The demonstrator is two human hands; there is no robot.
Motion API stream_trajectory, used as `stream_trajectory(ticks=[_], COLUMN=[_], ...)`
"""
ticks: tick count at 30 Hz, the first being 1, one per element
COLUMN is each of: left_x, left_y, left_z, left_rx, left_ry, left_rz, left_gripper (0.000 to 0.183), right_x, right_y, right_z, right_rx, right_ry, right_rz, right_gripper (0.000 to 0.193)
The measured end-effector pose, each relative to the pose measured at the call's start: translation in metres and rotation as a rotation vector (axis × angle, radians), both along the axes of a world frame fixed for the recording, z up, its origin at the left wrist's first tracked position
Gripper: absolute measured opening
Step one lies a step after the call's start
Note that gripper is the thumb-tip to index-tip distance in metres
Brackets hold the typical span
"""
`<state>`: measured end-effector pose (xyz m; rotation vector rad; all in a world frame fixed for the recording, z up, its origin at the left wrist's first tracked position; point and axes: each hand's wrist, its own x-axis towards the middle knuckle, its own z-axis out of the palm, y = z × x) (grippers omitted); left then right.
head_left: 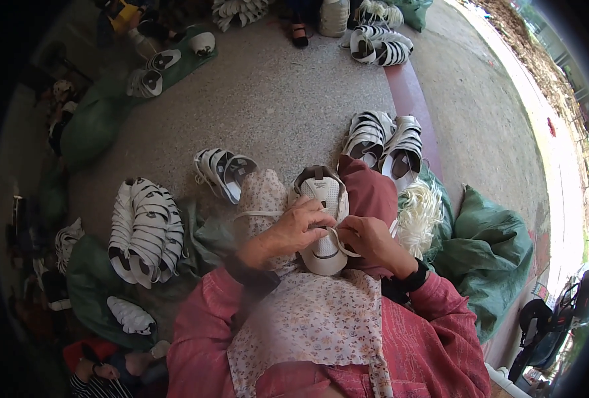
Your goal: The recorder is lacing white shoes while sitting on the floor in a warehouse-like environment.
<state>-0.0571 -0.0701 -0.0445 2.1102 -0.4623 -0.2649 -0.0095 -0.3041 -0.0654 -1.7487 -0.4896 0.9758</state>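
A white and beige shoe upper (325,260) lies across my lap between my knees, its rounded toe toward me and its dark-lined opening away. My left hand (298,227) is closed over its left side, with finger and thumb near the lace holes. On the other side, the bent fingers of my right hand (368,240) pinch a white shoelace (349,253), which loops below them toward the toe. Exactly where the lace passes through the upper is hidden by my fingers. A floral apron (307,312) covers my lap and left knee.
Nested white shoe uppers (147,229) stand at the left, with more stacks (400,149) beyond my right knee. A bundle of white laces (419,215) hangs beside that knee, near a green sack (486,252). Another person (99,371) sits at lower left.
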Motion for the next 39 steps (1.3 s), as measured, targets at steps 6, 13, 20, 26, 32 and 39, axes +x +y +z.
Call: stream_trajectory(ticks=[6, 13, 20, 26, 32, 39], left_x=[-0.02, -0.04, -0.04, -0.051, -0.051, -0.049], left_y=[0.019, 0.032, 0.034, 0.039, 0.026, 0.016], left_z=[-0.002, -0.032, -0.017, -0.013, -0.017, -0.016], left_rx=[-0.648, -0.624, -0.905, -0.695, -0.421, 0.042], left_ry=[0.339, 0.42, 0.547, 0.845, 0.642, -0.04], left_rz=[0.334, 0.527, 0.54, 0.303, 0.368, 0.376], left_gripper=[0.023, 0.023, 0.033, 0.025, 0.021, 0.018], right_x=[0.017, 0.032, 0.017, 0.014, 0.013, 0.018], right_y=[0.005, 0.016, 0.013, 0.016, 0.031, 0.033], right_z=[0.032, 0.017, 0.022, 0.03, 0.037, 0.033], right_rx=[-0.16, -0.109, -0.153, -0.285, -0.389, -0.38], right_ry=[-0.98, -1.091, -1.136, -1.115, -1.0, -0.761], right_rz=[0.252, 0.393, 0.307, 0.352, 0.276, 0.155], right_gripper=[0.032, 0.022, 0.012, 0.01, 0.016, 0.021])
